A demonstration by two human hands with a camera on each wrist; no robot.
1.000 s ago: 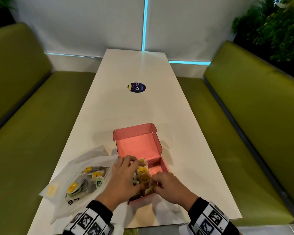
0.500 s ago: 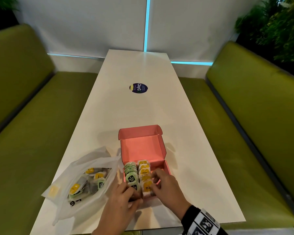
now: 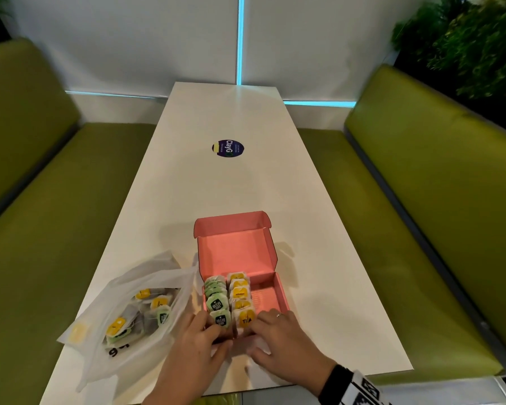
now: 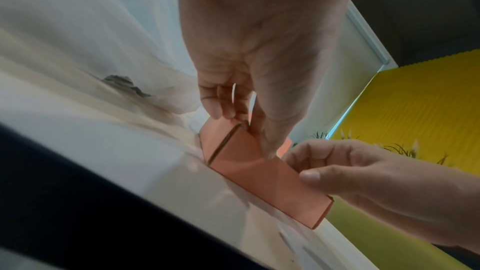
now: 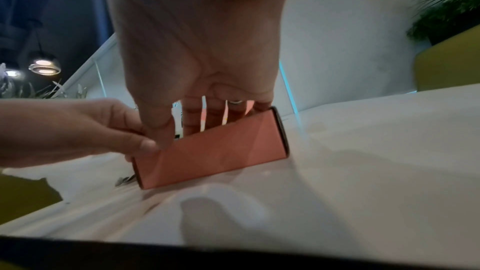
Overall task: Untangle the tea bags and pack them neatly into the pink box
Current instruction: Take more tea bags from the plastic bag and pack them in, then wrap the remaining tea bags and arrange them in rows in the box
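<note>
The pink box (image 3: 281,292) stands open near the table's front edge, its lid (image 3: 234,249) tipped back. Inside are two rows of upright tea bags, green-tagged (image 3: 216,298) on the left and yellow-tagged (image 3: 240,296) beside them; the right part of the tray is bare. My left hand (image 3: 205,328) grips the box's near left corner (image 4: 223,137). My right hand (image 3: 263,323) pinches the near wall (image 5: 221,151), fingers (image 5: 189,122) hooked over the rim and thumb (image 4: 311,178) on the outside.
A clear plastic bag (image 3: 158,270) holding several loose tea bags (image 3: 146,314) lies just left of the box. A round dark sticker (image 3: 228,148) sits mid-table. Green benches (image 3: 421,214) flank the long white table (image 3: 319,229); plants stand at the back right.
Both hands have drawn back from over the tea bags to the box's near wall, uncovering the two rows. The bag has not moved.
</note>
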